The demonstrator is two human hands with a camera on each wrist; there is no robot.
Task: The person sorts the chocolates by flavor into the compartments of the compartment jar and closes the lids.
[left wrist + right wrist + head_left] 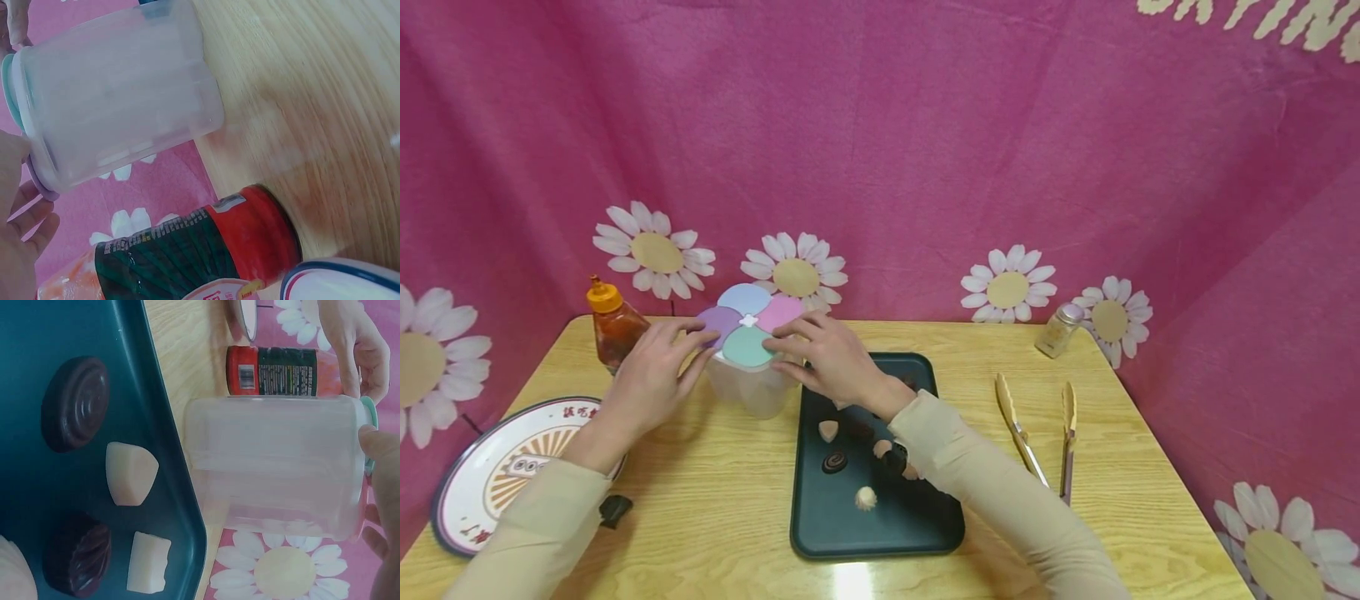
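Observation:
A frosted translucent container (754, 390) stands on the table behind the tray's left edge, topped by a flower-shaped lid (747, 347) with blue, pink, green and purple petals. My left hand (651, 375) grips the lid's left side at the purple petal (42, 181). On the opposite side, my right hand (831, 358) holds the lid near its pink and green petals, the thumb against the rim in the right wrist view. The lid sits on the container's top. Through the cloudy wall of the container (281, 465) no contents can be made out.
A dark tray (827, 525) carries several dark and pale chocolate-like pieces. Left are a sauce bottle (613, 333), a plate (463, 475) and a small black object (615, 510). Tongs (1017, 425) and a shaker jar (1058, 332) lie right. Pink cloth (880, 167) hangs behind.

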